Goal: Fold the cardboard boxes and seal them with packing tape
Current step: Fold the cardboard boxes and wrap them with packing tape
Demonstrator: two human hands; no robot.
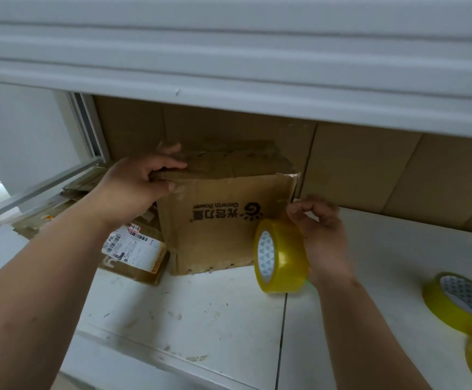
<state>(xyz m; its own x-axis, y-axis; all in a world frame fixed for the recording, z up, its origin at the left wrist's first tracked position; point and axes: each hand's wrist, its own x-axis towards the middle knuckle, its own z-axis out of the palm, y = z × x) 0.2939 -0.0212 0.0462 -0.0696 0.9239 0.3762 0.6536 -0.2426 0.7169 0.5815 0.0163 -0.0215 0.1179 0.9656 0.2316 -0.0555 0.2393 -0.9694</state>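
Observation:
A brown cardboard box (223,220) with black print on its front stands upright on the white table (201,313), its top flaps folded down. My left hand (141,181) grips the box's top left edge, thumb on top. My right hand (320,232) holds a yellow roll of packing tape (281,256) near the box's lower right corner. Its fingers are curled at the box's right edge, seemingly pinching the tape end there.
A flattened box with a white shipping label (137,249) lies left of the standing box. More flat cardboard (60,198) is piled behind it. Two further yellow tape rolls (460,302) lie at the right edge. Cardboard sheets (370,170) line the wall under a white ledge.

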